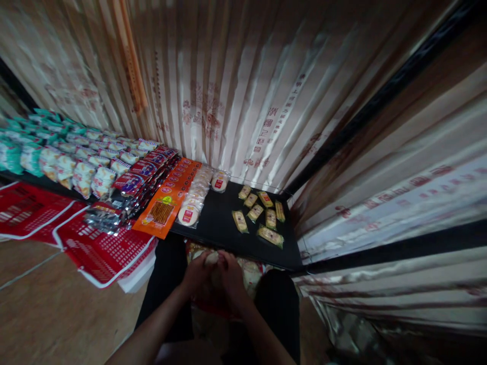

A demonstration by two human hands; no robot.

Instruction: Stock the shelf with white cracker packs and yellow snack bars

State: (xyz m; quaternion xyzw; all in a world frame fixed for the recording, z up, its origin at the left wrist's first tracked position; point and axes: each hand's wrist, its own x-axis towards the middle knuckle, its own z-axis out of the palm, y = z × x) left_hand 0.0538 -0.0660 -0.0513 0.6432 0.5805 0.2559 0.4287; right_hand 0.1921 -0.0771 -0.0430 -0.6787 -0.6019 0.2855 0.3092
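My left hand [198, 271] and my right hand [230, 274] are close together between my knees, just below the front edge of the black shelf [216, 213]. Both have their fingers curled on a pale, round wrapped cake [212, 258], partly hidden by the fingers. Beneath them sits a red basket [213, 308] with more pale wrapped cakes [251, 276] in it. On the shelf before me lies a row of round cakes with red labels [187, 215], a single one [219, 181] set beside its far end. Several small yellow wrapped snacks [270, 234] lie scattered at the right.
Left along the shelf are orange snack bags [163, 205], stacked dark red-and-blue packets [133, 178], white packets [82, 175] and green packets [32, 157]. Red baskets [102, 248] stand below on the floor. Pleated printed curtains [228, 91] and dark posts [323, 147] enclose the shelf.
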